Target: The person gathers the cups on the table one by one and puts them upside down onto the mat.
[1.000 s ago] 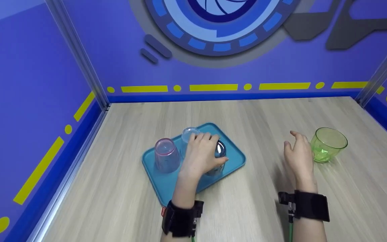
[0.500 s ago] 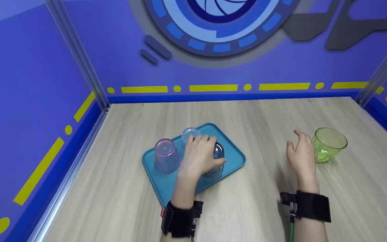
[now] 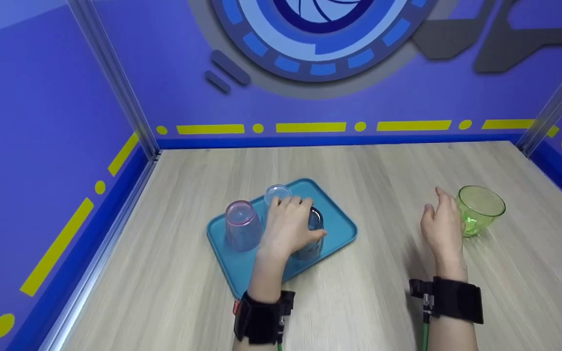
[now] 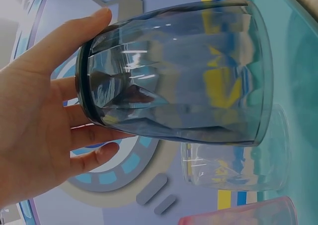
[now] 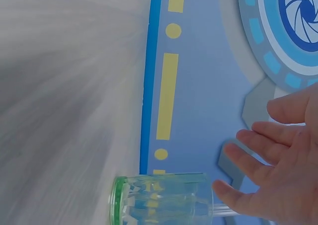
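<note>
My left hand (image 3: 288,224) grips a smoky blue-grey glass (image 4: 174,76) by its base, thumb on one side and fingers on the other. The glass is upside down, its rim low over the teal tray (image 3: 342,224). Two more upturned cups stand on the tray: a pink-tinted one (image 3: 243,226) at the left and a clear one (image 3: 277,192) behind my fingers. My right hand (image 3: 444,229) holds nothing; its fingers are spread and loosely bent. It hovers just left of a green glass (image 3: 478,209), which stands upright on the table.
The wooden table (image 3: 373,292) is bounded by a blue back wall (image 3: 173,97) and a left side wall (image 3: 42,146). Black camera bands (image 3: 456,300) circle both wrists, with green cables running from them.
My left hand has shifted the smoky glass slightly left and toward me on the tray. My right hand has drifted right, closer to the green glass.
</note>
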The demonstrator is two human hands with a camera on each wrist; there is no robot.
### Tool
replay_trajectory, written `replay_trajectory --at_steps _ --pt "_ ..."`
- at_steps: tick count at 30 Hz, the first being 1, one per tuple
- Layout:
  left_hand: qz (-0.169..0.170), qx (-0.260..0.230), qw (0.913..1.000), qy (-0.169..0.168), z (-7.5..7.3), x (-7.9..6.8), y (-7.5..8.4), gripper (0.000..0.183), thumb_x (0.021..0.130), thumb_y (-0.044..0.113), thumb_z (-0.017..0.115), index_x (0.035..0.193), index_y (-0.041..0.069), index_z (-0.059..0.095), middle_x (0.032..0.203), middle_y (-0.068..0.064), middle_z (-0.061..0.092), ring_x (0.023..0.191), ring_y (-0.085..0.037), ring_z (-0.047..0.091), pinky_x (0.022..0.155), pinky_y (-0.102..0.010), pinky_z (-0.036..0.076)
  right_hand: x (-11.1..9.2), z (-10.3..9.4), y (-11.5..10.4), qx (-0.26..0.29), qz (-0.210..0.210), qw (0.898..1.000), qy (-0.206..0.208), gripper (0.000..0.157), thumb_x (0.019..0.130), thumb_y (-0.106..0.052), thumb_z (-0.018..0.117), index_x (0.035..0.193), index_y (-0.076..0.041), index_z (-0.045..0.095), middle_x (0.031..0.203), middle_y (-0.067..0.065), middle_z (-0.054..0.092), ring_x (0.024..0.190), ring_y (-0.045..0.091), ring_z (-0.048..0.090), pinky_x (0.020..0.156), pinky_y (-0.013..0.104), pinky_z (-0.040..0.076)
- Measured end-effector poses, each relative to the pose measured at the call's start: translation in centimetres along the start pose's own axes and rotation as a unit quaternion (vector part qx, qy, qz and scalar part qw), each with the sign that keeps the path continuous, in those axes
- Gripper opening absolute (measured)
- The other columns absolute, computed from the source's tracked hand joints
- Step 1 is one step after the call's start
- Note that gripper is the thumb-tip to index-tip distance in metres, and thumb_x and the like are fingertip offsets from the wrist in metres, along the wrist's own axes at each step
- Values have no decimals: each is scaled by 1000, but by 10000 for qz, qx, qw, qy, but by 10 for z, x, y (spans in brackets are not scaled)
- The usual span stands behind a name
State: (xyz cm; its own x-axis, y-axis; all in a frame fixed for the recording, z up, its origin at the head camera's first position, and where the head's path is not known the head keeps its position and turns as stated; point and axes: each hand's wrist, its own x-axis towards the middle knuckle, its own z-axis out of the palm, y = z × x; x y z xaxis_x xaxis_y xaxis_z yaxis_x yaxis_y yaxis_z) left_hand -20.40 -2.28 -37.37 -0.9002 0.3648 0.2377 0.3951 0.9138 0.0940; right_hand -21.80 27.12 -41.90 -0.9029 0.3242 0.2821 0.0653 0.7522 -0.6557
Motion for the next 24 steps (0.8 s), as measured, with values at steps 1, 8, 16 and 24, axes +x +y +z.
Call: replay_trajectory --at_steps 1,8,16,24 --pt "0 -7 10000 2 0 0 0 62 74 57 64 118 14 57 109 -5 61 105 -23 55 96 -45 36 0 0 0 12 10 10000 6 47 94 -7 36 138 7 28 138 29 32 127 45 29 97 62 24" --pt "-5 43 10000 56 1 0 -1 61 73 58 64 115 14 59 106 -5 63 101 -23 57 92 -44 38 0 -2 3 61 83 9999 31 48 94 -7 35 139 8 26 138 30 31 128 45 28 101 59 22" --pt "-14 233 9996 132 1 -1 -1 61 72 59 64 114 15 60 104 -4 64 99 -22 58 88 -42 41 2 -5 7 164 34 9998 44 50 94 -6 37 139 10 22 139 32 27 130 45 24 105 55 22" --pt "-115 151 9998 -3 0 -1 -1 63 73 58 64 118 14 59 109 -6 63 103 -24 57 93 -45 39 2 -8 13 185 168 9997 37 52 94 -9 37 140 8 20 141 31 25 130 45 23 103 58 22"
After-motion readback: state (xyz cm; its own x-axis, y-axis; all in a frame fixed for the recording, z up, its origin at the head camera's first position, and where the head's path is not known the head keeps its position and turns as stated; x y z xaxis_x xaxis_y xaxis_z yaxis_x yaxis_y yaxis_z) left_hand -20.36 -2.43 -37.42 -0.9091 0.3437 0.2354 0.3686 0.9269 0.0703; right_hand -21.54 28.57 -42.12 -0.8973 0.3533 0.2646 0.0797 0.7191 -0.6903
